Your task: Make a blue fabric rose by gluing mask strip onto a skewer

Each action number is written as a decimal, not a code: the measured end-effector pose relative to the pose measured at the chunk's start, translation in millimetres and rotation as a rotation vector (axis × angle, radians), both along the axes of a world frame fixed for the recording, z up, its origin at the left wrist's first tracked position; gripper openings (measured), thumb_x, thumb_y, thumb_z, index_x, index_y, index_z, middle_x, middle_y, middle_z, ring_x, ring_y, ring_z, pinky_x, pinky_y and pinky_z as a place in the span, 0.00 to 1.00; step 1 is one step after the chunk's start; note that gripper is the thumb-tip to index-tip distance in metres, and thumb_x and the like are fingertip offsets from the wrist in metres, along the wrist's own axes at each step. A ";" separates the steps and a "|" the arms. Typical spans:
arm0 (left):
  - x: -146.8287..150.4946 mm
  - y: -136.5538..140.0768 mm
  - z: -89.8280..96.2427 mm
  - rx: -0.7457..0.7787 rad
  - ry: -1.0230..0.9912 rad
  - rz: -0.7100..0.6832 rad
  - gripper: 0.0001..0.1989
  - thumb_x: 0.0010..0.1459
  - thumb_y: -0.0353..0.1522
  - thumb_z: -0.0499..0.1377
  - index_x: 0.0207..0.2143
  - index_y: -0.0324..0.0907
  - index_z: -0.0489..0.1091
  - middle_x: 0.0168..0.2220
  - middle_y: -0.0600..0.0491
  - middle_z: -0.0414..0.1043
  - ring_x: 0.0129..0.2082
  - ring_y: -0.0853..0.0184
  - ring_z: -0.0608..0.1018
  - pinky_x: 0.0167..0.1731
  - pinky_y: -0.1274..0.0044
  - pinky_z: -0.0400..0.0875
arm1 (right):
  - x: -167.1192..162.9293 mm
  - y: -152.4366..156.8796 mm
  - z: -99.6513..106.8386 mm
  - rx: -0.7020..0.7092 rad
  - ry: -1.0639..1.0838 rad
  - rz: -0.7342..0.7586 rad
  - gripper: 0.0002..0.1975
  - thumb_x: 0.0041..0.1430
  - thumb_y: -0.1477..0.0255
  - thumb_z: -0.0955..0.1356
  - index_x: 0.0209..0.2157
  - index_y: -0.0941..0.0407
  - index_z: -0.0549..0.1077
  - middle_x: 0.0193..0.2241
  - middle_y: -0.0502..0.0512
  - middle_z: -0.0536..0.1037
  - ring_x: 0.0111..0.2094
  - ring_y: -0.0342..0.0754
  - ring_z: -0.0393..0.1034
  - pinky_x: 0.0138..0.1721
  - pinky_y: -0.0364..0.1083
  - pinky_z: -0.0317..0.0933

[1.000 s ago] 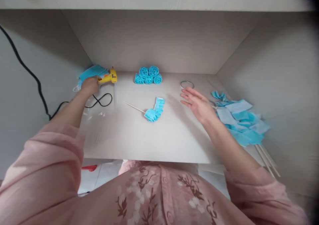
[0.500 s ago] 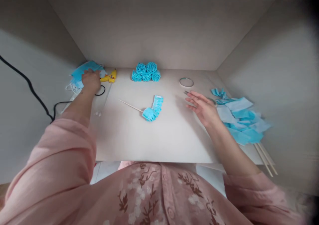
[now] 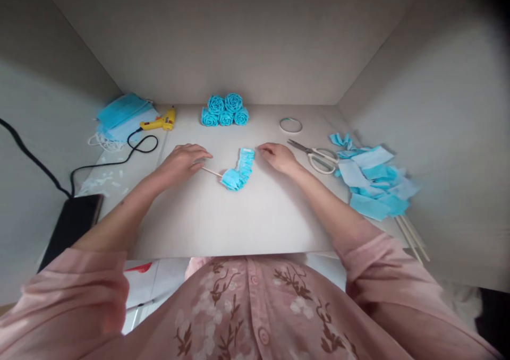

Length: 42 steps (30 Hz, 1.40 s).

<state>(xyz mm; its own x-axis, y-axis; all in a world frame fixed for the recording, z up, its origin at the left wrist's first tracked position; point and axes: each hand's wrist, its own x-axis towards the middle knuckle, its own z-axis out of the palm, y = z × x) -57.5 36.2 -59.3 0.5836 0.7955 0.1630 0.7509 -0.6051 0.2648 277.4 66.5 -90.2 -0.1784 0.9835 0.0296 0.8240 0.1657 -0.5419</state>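
A gathered blue strip of mask fabric point(image 3: 246, 164) lies mid-table, rolled at its lower end around a thin wooden stick point(image 3: 212, 172). My left hand point(image 3: 182, 162) is over the stick's far end, fingers stretched and thumb apart; it hides that end. Just right of the strip's upper end is my right hand point(image 3: 278, 157), its fingers curled together, with nothing seen in them. White-handled scissors point(image 3: 323, 160) lie to the right of that hand.
Finished blue fabric roses point(image 3: 225, 110) are stacked at the back. A yellow glue gun point(image 3: 161, 120) with a black cord lies by blue masks point(image 3: 124, 111) at left, above a dark phone point(image 3: 74, 227). A ring point(image 3: 290, 125), cut mask pieces point(image 3: 374, 182) and sticks point(image 3: 412, 238) are at right.
My left hand has come away from the masks and glue gun to the stick. My right hand has left the scissors on the table and moved left to the strip.
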 end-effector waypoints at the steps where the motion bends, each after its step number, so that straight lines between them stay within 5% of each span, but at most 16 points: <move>1: -1.1 0.9 -4.3 -0.009 0.002 -0.005 0.19 0.64 0.36 0.51 0.50 0.44 0.77 0.54 0.46 0.77 0.55 0.55 0.76 0.56 0.63 0.67 | -4.2 1.6 1.1 0.001 -0.046 0.007 0.17 0.64 0.70 0.64 0.49 0.53 0.81 0.49 0.56 0.84 0.50 0.57 0.77 0.51 0.50 0.65; 12: 9.0 6.8 -30.4 -0.056 -0.106 -0.100 0.14 0.63 0.37 0.55 0.39 0.43 0.80 0.42 0.46 0.80 0.44 0.59 0.79 0.48 0.67 0.71 | -10.8 9.1 -4.0 -0.002 -0.021 0.015 0.11 0.60 0.71 0.67 0.40 0.51 0.82 0.37 0.52 0.84 0.39 0.51 0.76 0.40 0.45 0.61; 19: 11.4 14.6 -10.0 -0.189 -0.363 -0.055 0.17 0.64 0.40 0.54 0.45 0.42 0.79 0.47 0.46 0.79 0.46 0.61 0.79 0.48 0.72 0.73 | -11.5 10.8 -20.2 0.030 0.284 0.045 0.07 0.58 0.70 0.68 0.34 0.54 0.79 0.33 0.52 0.83 0.35 0.48 0.73 0.39 0.45 0.62; 24: 49.5 41.4 0.4 -0.166 -0.451 0.073 0.21 0.61 0.43 0.58 0.49 0.40 0.79 0.49 0.45 0.79 0.47 0.60 0.79 0.50 0.71 0.72 | -14.1 6.7 -22.3 0.024 0.630 0.132 0.08 0.57 0.65 0.68 0.31 0.55 0.75 0.32 0.52 0.81 0.35 0.48 0.73 0.41 0.46 0.65; 31: 93.6 65.4 -14.6 -0.408 -0.596 0.052 0.20 0.53 0.45 0.62 0.39 0.39 0.80 0.41 0.47 0.81 0.43 0.59 0.79 0.46 0.72 0.72 | -15.2 3.1 -22.3 -0.017 0.790 0.121 0.09 0.54 0.63 0.70 0.31 0.54 0.74 0.30 0.51 0.80 0.33 0.47 0.73 0.41 0.47 0.66; 42: 96.2 62.9 -28.0 -0.424 -0.673 0.088 0.15 0.52 0.43 0.61 0.31 0.38 0.75 0.31 0.52 0.77 0.33 0.67 0.75 0.37 0.77 0.69 | -14.3 0.7 -16.0 -0.072 0.782 0.164 0.17 0.56 0.58 0.70 0.43 0.54 0.78 0.37 0.54 0.82 0.40 0.49 0.76 0.46 0.48 0.67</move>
